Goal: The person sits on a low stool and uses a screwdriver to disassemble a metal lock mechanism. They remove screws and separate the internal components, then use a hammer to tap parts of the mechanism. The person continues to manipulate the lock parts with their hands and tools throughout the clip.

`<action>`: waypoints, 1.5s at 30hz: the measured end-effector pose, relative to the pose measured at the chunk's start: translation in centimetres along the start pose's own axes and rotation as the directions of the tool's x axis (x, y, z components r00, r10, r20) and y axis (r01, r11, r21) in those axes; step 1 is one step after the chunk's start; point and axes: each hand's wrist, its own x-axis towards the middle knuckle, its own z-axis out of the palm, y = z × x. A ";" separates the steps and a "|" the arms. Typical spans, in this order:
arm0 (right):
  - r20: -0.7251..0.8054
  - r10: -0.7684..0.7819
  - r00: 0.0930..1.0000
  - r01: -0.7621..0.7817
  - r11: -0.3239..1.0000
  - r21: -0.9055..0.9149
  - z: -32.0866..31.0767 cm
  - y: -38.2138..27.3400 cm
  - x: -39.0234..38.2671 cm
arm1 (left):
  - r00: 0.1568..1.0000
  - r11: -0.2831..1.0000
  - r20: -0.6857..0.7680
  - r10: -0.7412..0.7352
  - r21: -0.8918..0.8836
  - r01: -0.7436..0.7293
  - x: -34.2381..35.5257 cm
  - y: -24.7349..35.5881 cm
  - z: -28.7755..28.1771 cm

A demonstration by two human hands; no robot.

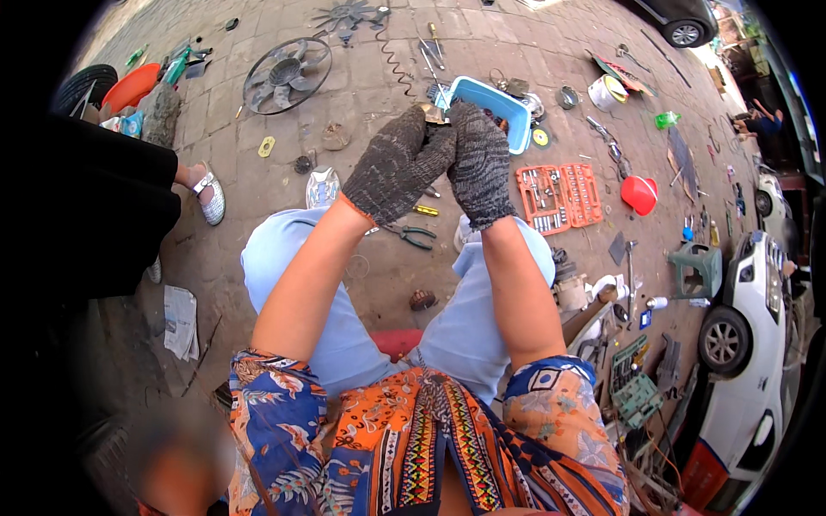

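Both my hands wear dark grey knitted gloves and meet in front of me, above the paved ground. My left hand (391, 168) is closed, its fingers bent toward the right hand. My right hand (480, 168) is closed too, close against the left. Between the fingertips shows a small tan and dark piece (437, 113); the gloves cover most of it and its kind is unclear. Just beyond the right hand stands a light blue plastic basin (520, 138) with dark parts in it. Below the hands lie pliers (417, 236) and a yellow-handled tool (426, 210).
An orange socket set case (559, 198) lies open at right, near a red bowl-shaped thing (638, 195) and a white bucket (607, 92). A ringed fan (286, 76) lies far left. Another person's shoe (207, 196) is at left. A green stool (697, 268) stands beside a white car (748, 344).
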 end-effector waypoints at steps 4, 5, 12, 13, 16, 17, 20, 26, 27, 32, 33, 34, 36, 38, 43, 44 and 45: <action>0.223 0.070 0.972 -0.073 0.997 0.004 -0.9 -0.6 0.4 | 0.990 0.986 0.049 0.135 0.089 -0.138 -0.5 -0.6 -0.7; 0.225 0.063 0.972 -0.062 0.998 -0.008 -0.7 -0.6 0.2 | 0.990 0.990 0.068 0.122 0.069 -0.127 -0.5 -0.5 -0.7; 0.271 0.111 0.956 -0.212 0.900 0.380 -0.6 1.3 0.0 | 0.997 0.995 -0.033 0.068 0.072 -0.065 -0.5 -0.2 -0.3; 0.351 0.207 0.913 -0.380 0.743 0.551 -1.2 0.5 0.6 | 0.997 1.000 -0.079 -0.002 0.023 0.004 -0.5 0.3 -0.8; 0.548 0.403 0.733 -0.642 0.143 0.753 -2.5 -1.4 2.0 | 0.990 0.998 -0.140 -0.017 -0.069 0.008 0.0 0.8 -1.2; 0.601 0.436 0.670 -0.634 -0.085 0.769 -2.4 -1.5 2.1 | 0.990 0.995 -0.136 -0.023 -0.097 0.010 0.3 1.0 -1.3; 0.692 0.506 0.516 -0.580 -0.389 0.716 -3.1 -2.5 3.3 | 0.974 0.917 -0.007 -0.225 -0.339 0.209 0.1 1.4 -1.7; 0.332 0.152 0.931 -0.321 0.775 0.545 -1.3 1.4 0.7 | 0.967 0.884 0.115 -0.225 -0.394 0.253 0.0 1.7 -2.2; 0.266 0.102 0.959 -0.192 0.921 0.339 -1.3 1.2 0.7 | 0.965 0.873 0.137 -0.224 -0.412 0.261 -0.2 1.0 -2.0; 0.095 -0.187 0.978 0.196 0.976 -0.095 -1.1 0.7 0.9 | 0.979 0.944 -0.140 -0.149 -0.315 0.099 -0.2 -1.6 -1.0; 0.022 -0.242 0.970 0.243 0.967 -0.072 -0.9 0.9 0.9 | 0.944 0.847 -0.068 -0.324 -0.465 0.257 -0.4 -1.9 -0.9; 0.070 -0.220 0.973 0.228 0.963 -0.145 -1.4 0.9 0.6 | 0.880 0.695 0.043 -0.473 -0.596 0.403 0.2 -0.5 -0.9; 0.020 -0.231 0.973 0.231 0.965 -0.127 -1.4 0.8 0.6 | 0.834 0.534 0.071 -0.548 -0.737 0.414 0.1 0.4 -0.4; 0.031 -0.207 0.978 0.209 0.971 -0.116 -1.8 -0.2 1.1 | 0.806 0.198 0.253 -0.535 -0.890 0.411 -0.2 -0.3 -0.5; 0.085 0.005 0.996 -0.003 1.000 -0.026 -1.7 -0.3 0.5 | 0.699 0.045 0.326 -0.637 -0.889 0.456 0.2 1.1 -0.1; 0.094 0.044 0.995 -0.046 0.999 0.016 -1.6 -0.3 0.5 | 0.703 0.061 0.327 -0.631 -0.883 0.465 0.2 0.4 0.1; 0.105 0.083 0.991 -0.089 0.994 0.058 -1.5 -0.3 0.4 | 0.707 0.079 0.327 -0.627 -0.877 0.474 0.1 -0.1 0.2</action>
